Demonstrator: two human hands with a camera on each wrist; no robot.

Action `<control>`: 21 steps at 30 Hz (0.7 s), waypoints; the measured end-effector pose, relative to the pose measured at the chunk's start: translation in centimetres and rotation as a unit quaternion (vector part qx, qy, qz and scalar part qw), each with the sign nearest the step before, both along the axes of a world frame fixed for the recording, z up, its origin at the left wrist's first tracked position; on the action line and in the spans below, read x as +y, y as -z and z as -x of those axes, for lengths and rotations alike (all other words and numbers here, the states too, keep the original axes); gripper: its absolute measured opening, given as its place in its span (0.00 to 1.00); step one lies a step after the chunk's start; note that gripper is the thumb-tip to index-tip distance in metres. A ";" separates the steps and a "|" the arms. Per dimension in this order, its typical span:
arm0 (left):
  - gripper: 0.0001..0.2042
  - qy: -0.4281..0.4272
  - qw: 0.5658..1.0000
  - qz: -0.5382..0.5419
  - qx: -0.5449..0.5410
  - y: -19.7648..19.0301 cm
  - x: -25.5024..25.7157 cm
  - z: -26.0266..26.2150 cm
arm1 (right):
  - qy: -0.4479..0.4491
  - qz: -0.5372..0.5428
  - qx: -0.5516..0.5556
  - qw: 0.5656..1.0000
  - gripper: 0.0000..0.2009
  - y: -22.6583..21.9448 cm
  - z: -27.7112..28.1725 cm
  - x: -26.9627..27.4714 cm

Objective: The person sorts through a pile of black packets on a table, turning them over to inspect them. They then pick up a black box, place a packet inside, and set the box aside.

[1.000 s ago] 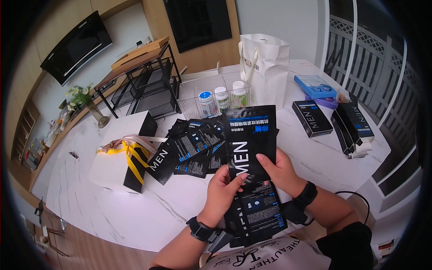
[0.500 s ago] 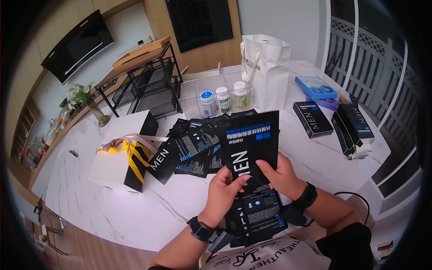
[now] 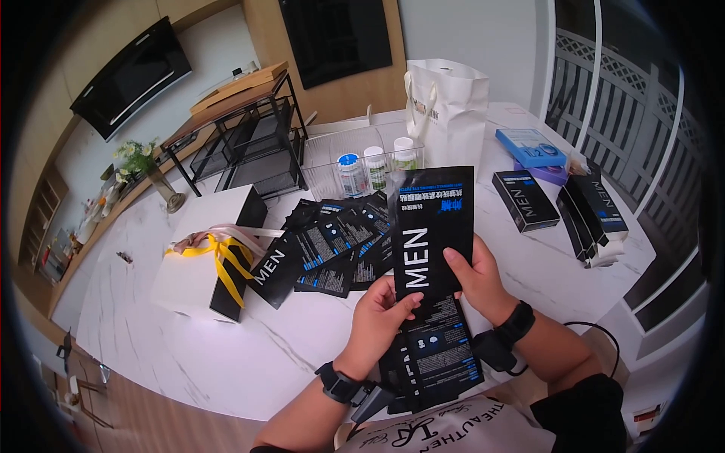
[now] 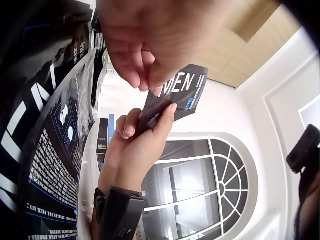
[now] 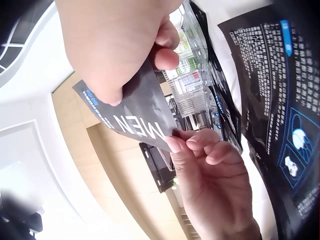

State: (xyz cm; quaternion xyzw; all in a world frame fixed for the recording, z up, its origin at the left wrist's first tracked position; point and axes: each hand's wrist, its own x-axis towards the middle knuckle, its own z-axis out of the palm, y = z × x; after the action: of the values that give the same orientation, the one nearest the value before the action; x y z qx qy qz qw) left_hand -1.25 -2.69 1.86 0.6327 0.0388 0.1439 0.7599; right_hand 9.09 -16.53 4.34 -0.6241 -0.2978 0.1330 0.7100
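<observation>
Both hands hold a black sachet [image 3: 432, 219] lettered "MEN" upright over the table. My left hand [image 3: 381, 308] pinches its lower left corner between thumb and fingers. My right hand [image 3: 482, 281] grips the right edge, with the thumb across the front. In the right wrist view the left hand's fingertips [image 5: 177, 142] meet at the sachet's corner. Below the hands, at the table's near edge, lie more black sachets [image 3: 442, 359] with their printed backs up. A spread pile of similar sachets [image 3: 332, 234] lies left of the hands.
A white box [image 3: 196, 283] with yellow ribbon stands left. Behind are a clear bin [image 3: 317, 158] with several bottles, a black mesh rack [image 3: 257, 151] and a white paper bag [image 3: 453, 113]. Black cartons [image 3: 525, 200] and a blue box [image 3: 529, 145] sit at right.
The held sachet leaned back half a second ago and now faces me squarely again. It has shifted slightly right and up, with the right hand moving along.
</observation>
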 end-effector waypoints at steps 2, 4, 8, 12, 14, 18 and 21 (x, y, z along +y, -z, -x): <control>0.08 -0.020 1.000 0.008 0.022 -0.1 0.1 0.0 | -0.006 -0.057 -0.027 0.998 0.13 0.3 -0.4 0.2; 0.08 -0.017 0.999 -0.014 0.032 0.0 0.3 0.0 | -0.032 -0.127 -0.066 0.989 0.12 0.2 -1.2 0.0; 0.07 0.038 0.995 -0.089 0.031 0.3 0.1 0.3 | -0.007 -0.130 -0.039 0.991 0.08 0.2 -1.6 0.1; 0.08 0.006 0.996 -0.072 0.044 0.0 -0.1 0.6 | -0.047 -0.107 -0.062 0.991 0.07 0.8 -0.6 0.2; 0.08 -0.002 0.997 -0.070 0.035 -0.3 -0.1 0.6 | -0.062 -0.102 -0.069 0.990 0.07 0.7 -0.3 0.1; 0.07 0.053 0.996 -0.066 0.042 -0.3 -0.3 0.7 | 0.012 -0.095 -0.102 0.990 0.07 0.3 -1.4 -0.2; 0.09 0.085 0.988 -0.107 0.071 -0.5 -0.1 0.7 | 0.032 -0.156 -0.052 0.986 0.06 -0.1 -2.1 -0.4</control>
State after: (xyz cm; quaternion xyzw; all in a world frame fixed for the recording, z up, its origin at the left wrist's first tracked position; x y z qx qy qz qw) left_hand -1.99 -2.75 2.37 0.7196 0.0231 0.0369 0.6930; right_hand 11.19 -16.88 4.46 -0.5210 -0.3311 0.0290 0.7862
